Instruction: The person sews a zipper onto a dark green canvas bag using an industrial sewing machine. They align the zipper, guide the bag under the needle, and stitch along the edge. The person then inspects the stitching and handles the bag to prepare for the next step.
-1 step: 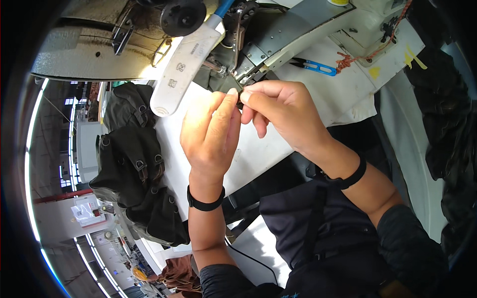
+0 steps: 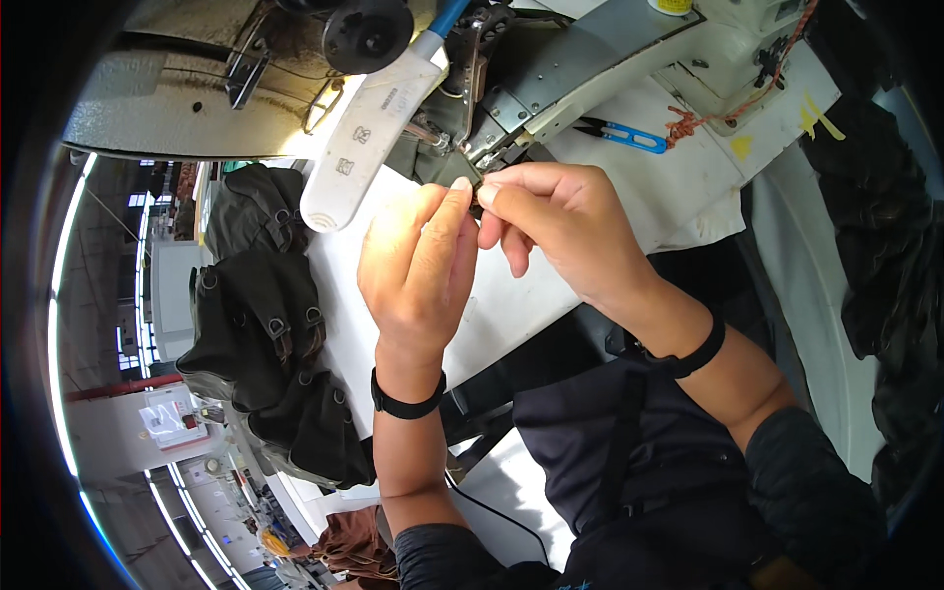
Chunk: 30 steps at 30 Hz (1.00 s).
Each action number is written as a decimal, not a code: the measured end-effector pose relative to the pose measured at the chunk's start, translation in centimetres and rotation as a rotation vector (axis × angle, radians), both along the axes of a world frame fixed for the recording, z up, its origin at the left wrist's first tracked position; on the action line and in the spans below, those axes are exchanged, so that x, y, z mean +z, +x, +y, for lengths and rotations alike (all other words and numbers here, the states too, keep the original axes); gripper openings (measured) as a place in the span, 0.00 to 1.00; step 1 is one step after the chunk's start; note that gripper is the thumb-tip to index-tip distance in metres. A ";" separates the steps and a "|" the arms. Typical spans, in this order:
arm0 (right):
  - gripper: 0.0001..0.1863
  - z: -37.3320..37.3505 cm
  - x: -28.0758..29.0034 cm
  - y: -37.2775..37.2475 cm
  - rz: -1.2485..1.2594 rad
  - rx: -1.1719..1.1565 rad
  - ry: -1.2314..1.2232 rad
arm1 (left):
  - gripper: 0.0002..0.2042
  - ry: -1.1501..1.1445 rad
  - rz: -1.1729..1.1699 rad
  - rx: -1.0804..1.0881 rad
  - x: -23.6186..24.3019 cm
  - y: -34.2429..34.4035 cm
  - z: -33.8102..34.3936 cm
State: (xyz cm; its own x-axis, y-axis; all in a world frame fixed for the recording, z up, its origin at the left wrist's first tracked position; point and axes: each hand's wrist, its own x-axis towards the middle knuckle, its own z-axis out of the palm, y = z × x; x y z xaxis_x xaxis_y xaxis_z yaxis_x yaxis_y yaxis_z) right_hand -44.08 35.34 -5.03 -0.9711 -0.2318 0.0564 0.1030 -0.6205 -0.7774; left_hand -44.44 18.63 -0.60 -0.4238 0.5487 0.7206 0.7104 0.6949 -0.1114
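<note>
My left hand (image 2: 418, 270) and my right hand (image 2: 560, 221) meet in front of the sewing machine's metal bed plate (image 2: 546, 74), fingertips pinched on the edge of a small olive-grey fabric piece (image 2: 455, 169). My left thumb and fingers point up toward the presser parts, my right index finger curves over from the right, and its other fingers hang curled. What exactly lies between the fingertips is too small to make out. A white lamp head (image 2: 359, 138) on a blue neck lights the work from just above my left hand.
Blue thread snips (image 2: 629, 136) lie right of the machine beside a tangled orange cord (image 2: 688, 123). Dark green bags (image 2: 246, 315) are heaped along the left of the white table (image 2: 521, 295). Brown fabric (image 2: 349, 541) lies lower left. Dark cloth (image 2: 851, 226) hangs at the right.
Both hands have shifted very slightly downward, still pinched at the same spot by the machine.
</note>
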 end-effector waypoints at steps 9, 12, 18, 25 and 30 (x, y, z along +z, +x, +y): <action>0.12 0.4 1.1 0.4 -0.068 0.022 -0.025 | 0.19 0.112 -0.072 0.018 -0.9 0.4 0.1; 0.11 0.6 1.1 0.5 -0.032 0.022 -0.017 | 0.20 0.217 -0.174 0.014 -1.4 0.7 0.5; 0.11 0.1 0.5 0.3 0.037 -0.055 0.086 | 0.17 0.337 -0.118 0.028 -2.6 0.2 0.9; 0.12 0.5 0.3 -0.6 0.026 -0.056 0.068 | 0.14 0.409 -0.111 0.025 -3.1 -0.1 0.9; 0.12 0.2 0.7 -0.7 -0.052 -0.036 0.018 | 0.16 0.415 -0.078 0.007 -3.4 -0.2 1.0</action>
State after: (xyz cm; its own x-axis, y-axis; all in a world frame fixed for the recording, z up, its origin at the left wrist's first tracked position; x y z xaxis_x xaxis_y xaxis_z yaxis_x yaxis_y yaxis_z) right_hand -44.82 35.51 -4.36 -0.9804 -0.1969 0.0020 0.1211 -0.6106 -0.7826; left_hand -44.62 19.64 -3.96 -0.4886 0.2158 0.8454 0.7007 0.6744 0.2328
